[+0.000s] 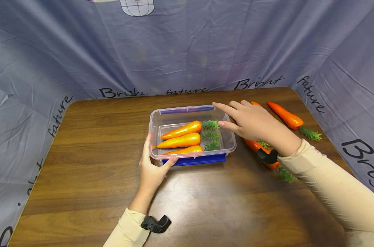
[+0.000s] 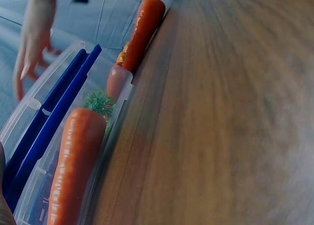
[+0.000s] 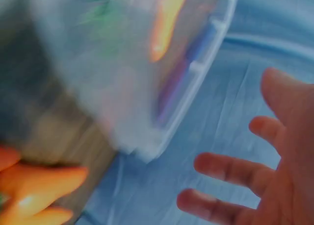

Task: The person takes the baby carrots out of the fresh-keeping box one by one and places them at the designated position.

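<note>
A clear plastic container (image 1: 218,151) with blue clip flaps (image 1: 194,160) stands at the middle of the table. Inside it lie three orange toy carrots (image 1: 179,140), their green tops pointing right. My left hand (image 1: 153,171) grips the front left corner, thumb over the front rim and fingers along the left wall. My right hand (image 1: 252,120) hovers by the container's right side, fingers spread and holding nothing. In the right wrist view its separated fingers (image 3: 230,171) show beside the blurred container.
Right of the container lie several more carrots, one redder carrot (image 1: 285,115) near the table's far right corner and another carrot (image 1: 271,165) partly under my right wrist. Grey-blue cloth (image 1: 187,55) with black lettering surrounds the wooden table (image 1: 97,154).
</note>
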`<action>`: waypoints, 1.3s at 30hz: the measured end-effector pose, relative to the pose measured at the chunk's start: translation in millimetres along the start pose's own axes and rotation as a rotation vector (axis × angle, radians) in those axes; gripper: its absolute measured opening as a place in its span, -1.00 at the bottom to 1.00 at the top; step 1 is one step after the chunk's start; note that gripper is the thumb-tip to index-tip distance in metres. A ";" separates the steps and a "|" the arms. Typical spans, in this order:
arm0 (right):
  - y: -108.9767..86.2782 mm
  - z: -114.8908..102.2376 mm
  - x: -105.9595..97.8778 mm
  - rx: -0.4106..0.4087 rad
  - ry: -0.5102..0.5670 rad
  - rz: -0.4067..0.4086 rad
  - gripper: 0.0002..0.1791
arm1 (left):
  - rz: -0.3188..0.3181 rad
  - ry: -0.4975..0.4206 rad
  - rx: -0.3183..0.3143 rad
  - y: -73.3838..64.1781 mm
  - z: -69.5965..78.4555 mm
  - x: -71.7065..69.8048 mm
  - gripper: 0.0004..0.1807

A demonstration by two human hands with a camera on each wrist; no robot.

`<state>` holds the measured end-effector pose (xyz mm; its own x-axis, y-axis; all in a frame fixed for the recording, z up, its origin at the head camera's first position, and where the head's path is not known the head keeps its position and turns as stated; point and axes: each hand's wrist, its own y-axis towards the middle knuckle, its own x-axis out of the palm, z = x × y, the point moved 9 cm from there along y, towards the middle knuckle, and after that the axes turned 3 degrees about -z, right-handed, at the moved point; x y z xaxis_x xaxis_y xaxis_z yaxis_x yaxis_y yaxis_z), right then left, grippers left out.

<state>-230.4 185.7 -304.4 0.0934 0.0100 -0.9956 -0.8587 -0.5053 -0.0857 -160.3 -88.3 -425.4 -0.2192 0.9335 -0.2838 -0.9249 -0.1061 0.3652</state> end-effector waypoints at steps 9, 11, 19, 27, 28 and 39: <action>65.3 -54.1 17.7 -0.202 -0.003 -0.234 -0.31 | -0.012 -0.001 0.006 0.2 2.4 4.8 0.21; 75.1 -58.4 28.5 -0.210 -0.021 -0.304 -0.31 | -0.014 0.002 0.005 0.4 2.6 5.3 0.22; 95.6 -67.9 66.5 -0.242 -0.046 -0.497 -0.37 | -0.021 -0.014 0.014 1.3 2.4 5.5 0.23; 103.4 -73.7 78.4 -0.278 -0.077 -0.490 -0.40 | -0.013 -0.016 0.009 1.4 0.9 2.6 0.21; 104.2 -73.8 79.0 -0.279 -0.084 -0.483 -0.40 | -0.011 -0.014 0.008 1.4 0.8 2.1 0.21; 114.3 -71.6 86.8 -0.237 -0.108 -0.489 -0.30 | 0.000 -0.006 0.000 1.9 -3.3 -1.7 0.22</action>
<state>-284.3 67.0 -397.9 0.3898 0.3745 -0.8413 -0.5900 -0.5999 -0.5404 -162.7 -91.2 -427.1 -0.2171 0.9356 -0.2783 -0.9248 -0.1060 0.3654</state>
